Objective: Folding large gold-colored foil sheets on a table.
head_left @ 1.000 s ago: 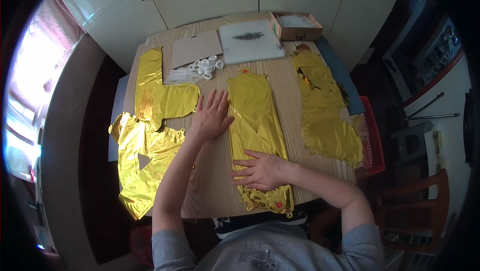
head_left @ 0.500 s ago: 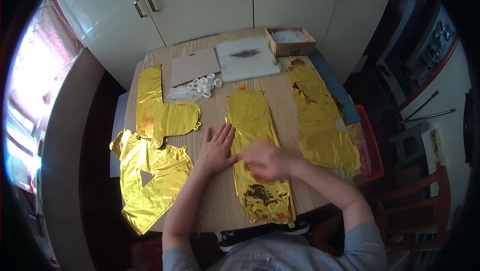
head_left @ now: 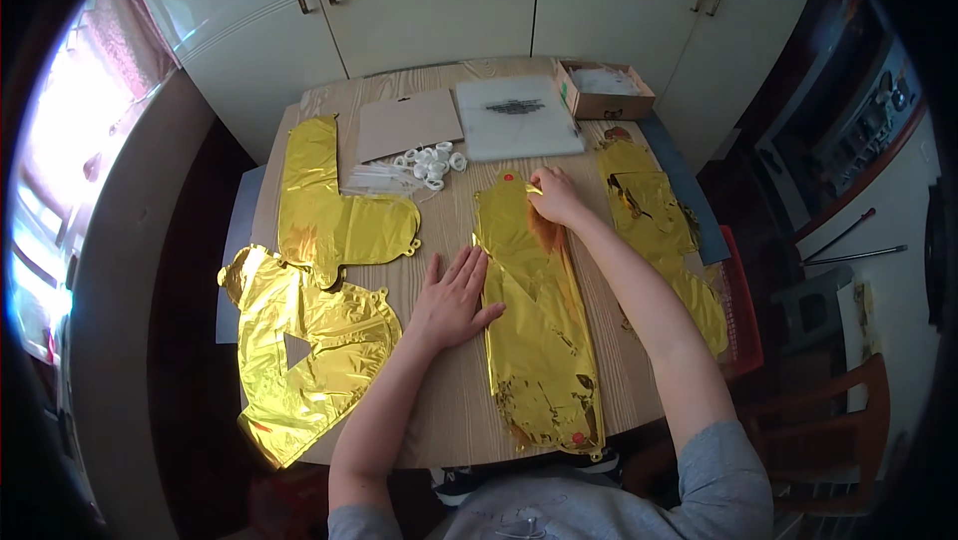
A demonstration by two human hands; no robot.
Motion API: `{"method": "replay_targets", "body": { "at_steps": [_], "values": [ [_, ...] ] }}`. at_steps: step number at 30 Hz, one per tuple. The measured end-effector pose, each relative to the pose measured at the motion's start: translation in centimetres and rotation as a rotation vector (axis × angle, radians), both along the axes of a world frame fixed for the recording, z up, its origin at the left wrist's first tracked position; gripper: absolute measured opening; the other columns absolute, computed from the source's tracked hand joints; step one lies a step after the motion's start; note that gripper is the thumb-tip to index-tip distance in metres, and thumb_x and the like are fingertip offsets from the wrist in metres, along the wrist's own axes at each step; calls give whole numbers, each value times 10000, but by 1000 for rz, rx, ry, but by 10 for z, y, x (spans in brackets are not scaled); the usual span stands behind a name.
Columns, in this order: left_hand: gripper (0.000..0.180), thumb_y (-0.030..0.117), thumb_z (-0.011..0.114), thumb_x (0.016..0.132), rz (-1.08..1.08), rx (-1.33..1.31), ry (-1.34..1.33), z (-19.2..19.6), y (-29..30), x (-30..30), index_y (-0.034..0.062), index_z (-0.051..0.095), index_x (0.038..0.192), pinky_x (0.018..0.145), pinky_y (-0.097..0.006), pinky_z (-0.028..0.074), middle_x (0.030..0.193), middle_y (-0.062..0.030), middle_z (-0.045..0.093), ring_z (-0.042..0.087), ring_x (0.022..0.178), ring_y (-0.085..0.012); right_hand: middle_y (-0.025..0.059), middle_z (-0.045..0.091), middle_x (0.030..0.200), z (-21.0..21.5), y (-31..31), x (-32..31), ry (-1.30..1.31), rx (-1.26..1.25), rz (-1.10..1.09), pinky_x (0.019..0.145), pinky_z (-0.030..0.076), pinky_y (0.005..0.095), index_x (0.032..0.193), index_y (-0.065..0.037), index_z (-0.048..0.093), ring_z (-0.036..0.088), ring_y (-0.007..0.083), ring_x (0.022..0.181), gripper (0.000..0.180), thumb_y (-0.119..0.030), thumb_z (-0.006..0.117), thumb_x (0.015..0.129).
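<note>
A flat gold foil balloon [head_left: 529, 310], folded into a long strip, lies lengthwise on the table in front of me. My left hand [head_left: 455, 302] rests flat with fingers stretched out, its fingertips against the strip's left edge. At the far right corner of the same balloon, my right hand [head_left: 555, 197] is closed on its edge, fingers bent in a pinch. To the left lie an L-shaped gold foil balloon [head_left: 334, 211] and, nearer me, a wider one [head_left: 319, 360] with a triangular hole. Another gold foil balloon [head_left: 649, 211] is partly behind my right forearm.
Beyond the balloons are white plastic rings [head_left: 431, 163], clear thin strips [head_left: 374, 179], a grey-brown board [head_left: 409, 125], a stack of clear plastic bags [head_left: 514, 136] and a cardboard box [head_left: 606, 104]. A red basket [head_left: 743, 310] stands beside the wooden table [head_left: 429, 420].
My right hand has moved from the balloon's middle to its far right corner and taken its edge. The left hand stays by the left edge. The whole view has shifted slightly.
</note>
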State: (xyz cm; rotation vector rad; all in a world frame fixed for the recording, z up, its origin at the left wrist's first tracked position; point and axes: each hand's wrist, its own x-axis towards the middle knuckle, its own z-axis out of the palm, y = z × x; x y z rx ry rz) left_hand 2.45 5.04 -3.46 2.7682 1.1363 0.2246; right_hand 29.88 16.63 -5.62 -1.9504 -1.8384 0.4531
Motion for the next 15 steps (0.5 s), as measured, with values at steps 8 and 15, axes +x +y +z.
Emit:
{"method": "replay_targets", "body": {
  "at_steps": [8, 15],
  "values": [
    [835, 598, 387, 913, 3, 24, -33, -4, 1, -3, -26, 266, 1455, 1149, -551, 98, 1516, -148, 307, 221, 1437, -247, 160, 557, 1143, 18, 2, -16, -79, -61, 80, 991, 405, 399, 1038, -93, 616, 513, 350, 1112, 310, -221, 675, 761],
    [837, 600, 394, 909, 9, 15, -13, -2, 0, -1, -12, 255, 1464, 1149, -549, 94, 1526, -146, 286, 212, 1440, -256, 160, 558, 1133, 18, 4, -12, -7, -89, 211, 945, 443, 392, 1030, -91, 616, 532, 341, 1086, 357, -203, 727, 710]
  ]
}}
